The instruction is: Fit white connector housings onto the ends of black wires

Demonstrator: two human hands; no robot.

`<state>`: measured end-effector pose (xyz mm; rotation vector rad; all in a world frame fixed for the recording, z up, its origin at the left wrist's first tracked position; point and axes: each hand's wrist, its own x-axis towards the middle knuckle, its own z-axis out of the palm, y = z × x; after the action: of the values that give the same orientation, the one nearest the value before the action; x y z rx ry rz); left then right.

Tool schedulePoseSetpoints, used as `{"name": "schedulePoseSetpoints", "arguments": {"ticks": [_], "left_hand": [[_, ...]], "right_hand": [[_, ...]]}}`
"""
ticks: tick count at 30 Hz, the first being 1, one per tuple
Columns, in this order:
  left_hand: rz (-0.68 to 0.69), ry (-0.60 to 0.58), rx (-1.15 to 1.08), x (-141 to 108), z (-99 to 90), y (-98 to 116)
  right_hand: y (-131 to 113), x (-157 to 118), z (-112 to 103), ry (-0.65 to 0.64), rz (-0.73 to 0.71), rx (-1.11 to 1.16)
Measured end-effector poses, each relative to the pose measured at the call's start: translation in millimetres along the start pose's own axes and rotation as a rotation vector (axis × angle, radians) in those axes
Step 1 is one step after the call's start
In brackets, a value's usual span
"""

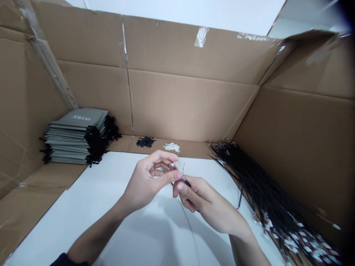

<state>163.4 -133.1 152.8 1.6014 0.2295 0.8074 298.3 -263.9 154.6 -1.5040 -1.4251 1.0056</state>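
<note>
Both hands meet over the middle of the white table [144, 229]. My left hand [155, 177] pinches thin coloured wires [174, 166] between thumb and fingers. Close against it, my right hand [196, 194] is closed around a black cable [186, 181], whose stripped, thin wire ends point up between the hands. A thin pale cable [190, 225] hangs below the hands and runs toward the near edge. How the wires join inside the fingers is hidden.
Cardboard walls [191, 103] surround the table. A stack of grey INTEX pouches [69, 142] with black cords stands left. Small black pieces [145, 142] and white pieces [172, 147] lie at the back. A long bundle of black cables [266, 192] lies right.
</note>
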Motion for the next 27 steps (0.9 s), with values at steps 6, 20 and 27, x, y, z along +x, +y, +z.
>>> {"name": "schedulePoseSetpoints", "arguments": {"ticks": [6, 20, 27], "left_hand": [[-0.002, 0.001, -0.096, 2.7, -2.6, -2.9], [-0.157, -0.228, -0.116, 3.8, -10.0, 3.5], [0.021, -0.084, -0.115, 7.3, -5.1, -6.5]], "right_hand": [[4.6, 0.7, 3.0, -0.059, 0.029, 0.077], [4.5, -0.6, 6.1, -0.033, 0.061, -0.081], [3.1, -2.7, -0.2, 0.081, -0.064, 0.250]]}}
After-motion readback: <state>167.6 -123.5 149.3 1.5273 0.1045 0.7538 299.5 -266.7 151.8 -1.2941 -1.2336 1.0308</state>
